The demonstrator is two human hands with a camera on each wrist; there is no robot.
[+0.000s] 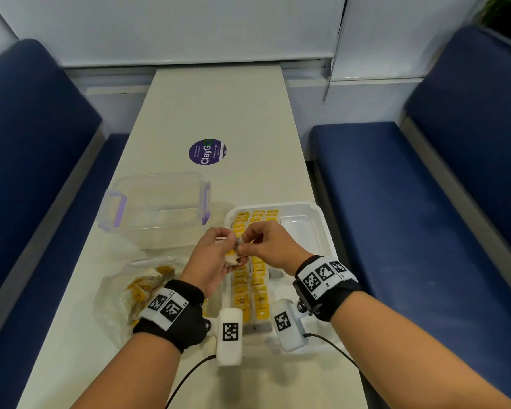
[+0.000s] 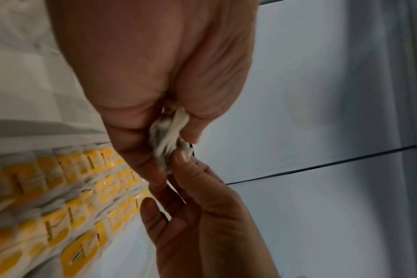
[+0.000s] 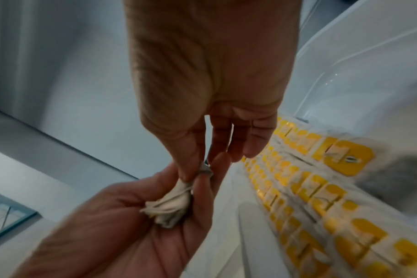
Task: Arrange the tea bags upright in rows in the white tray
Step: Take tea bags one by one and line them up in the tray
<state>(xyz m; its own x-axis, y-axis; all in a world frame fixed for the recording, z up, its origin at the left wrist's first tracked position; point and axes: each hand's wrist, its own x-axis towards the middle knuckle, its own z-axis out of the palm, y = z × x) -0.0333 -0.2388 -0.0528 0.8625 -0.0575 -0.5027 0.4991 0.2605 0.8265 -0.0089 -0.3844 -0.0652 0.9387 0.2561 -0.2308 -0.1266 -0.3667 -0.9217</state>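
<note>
Hands meet above the white tray (image 1: 322,228): left hand (image 1: 210,261) cups a small bunch of tea bags (image 3: 171,205), right hand (image 1: 266,246) pinches one bag's top edge. Bags are judged light, soft and easily torn, best held by the sealed top. Rows of tea bags (image 1: 251,284) run lengthwise, yellow tags up

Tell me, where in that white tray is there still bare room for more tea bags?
The white tray is bare along its right side, between the yellow tea bag rows and the right rim. Its left side is crowded, and both hands work just above it.
</note>
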